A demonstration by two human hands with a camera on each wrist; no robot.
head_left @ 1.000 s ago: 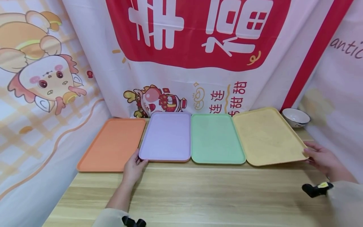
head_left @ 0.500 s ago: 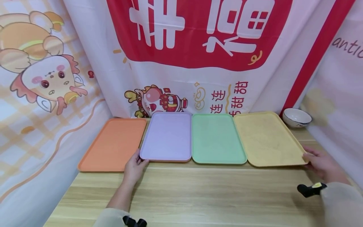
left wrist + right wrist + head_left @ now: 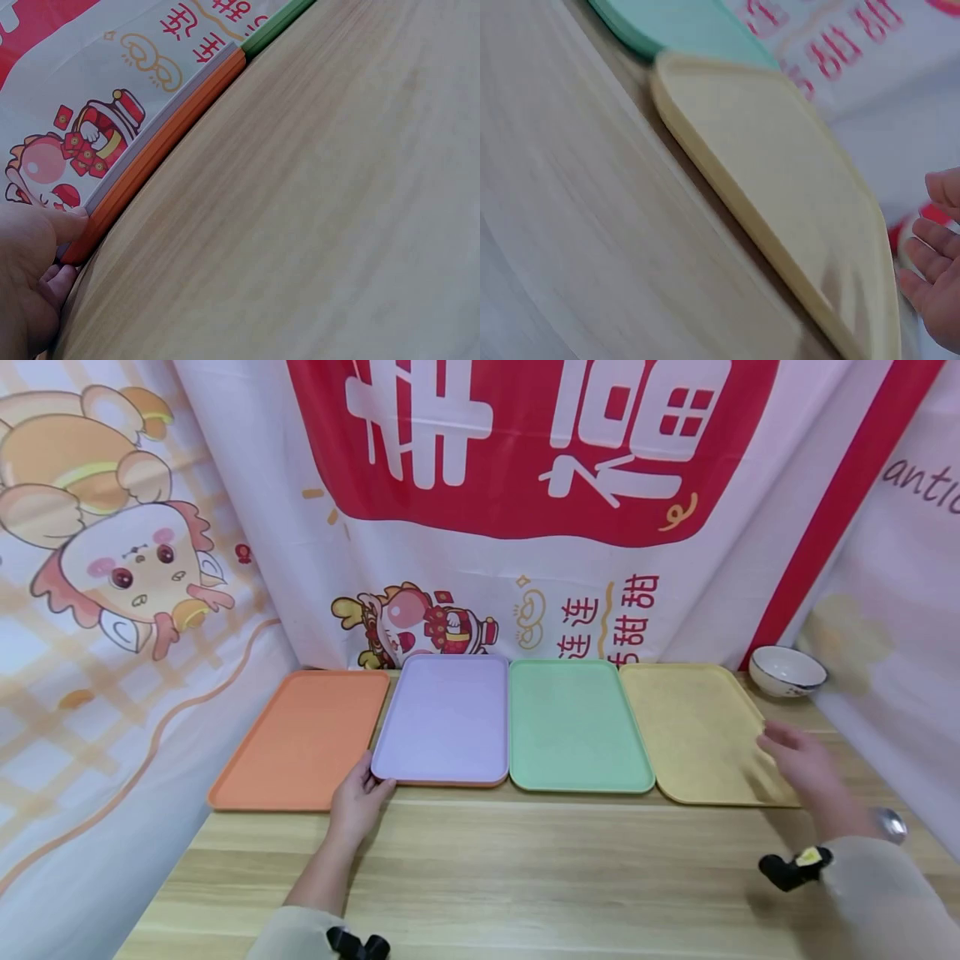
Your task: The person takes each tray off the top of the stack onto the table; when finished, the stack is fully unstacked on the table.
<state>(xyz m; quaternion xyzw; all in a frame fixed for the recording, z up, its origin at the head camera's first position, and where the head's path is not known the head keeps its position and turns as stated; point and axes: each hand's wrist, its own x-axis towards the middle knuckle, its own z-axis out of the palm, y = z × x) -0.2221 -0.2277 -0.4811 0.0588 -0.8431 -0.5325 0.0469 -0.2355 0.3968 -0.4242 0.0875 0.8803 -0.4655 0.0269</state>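
Note:
An orange tray (image 3: 300,739), a purple tray (image 3: 446,718), a green tray (image 3: 577,727) and a yellow tray (image 3: 705,735) lie in a row. Another orange tray (image 3: 169,142) sits directly under the purple one, its edge showing in the left wrist view. My left hand (image 3: 356,802) grips the near left corner of this purple-and-orange stack, thumb on top and fingers below. Off the yellow tray's right edge, my right hand (image 3: 806,768) hovers with fingers extended, holding nothing; it looks blurred. In the right wrist view the yellow tray lies flat beside the open fingers (image 3: 930,262).
A white bowl (image 3: 787,672) stands at the back right corner. Something round, shiny and metallic (image 3: 892,825) shows partly behind the right wrist. A printed curtain (image 3: 525,552) closes off the back, and cloth hangs at both sides. The wooden table (image 3: 562,868) extends in front.
My right hand has lowered the yellow tray's raised right side onto the table, let go of it and moved up and left along its edge. My left hand stays at its corner.

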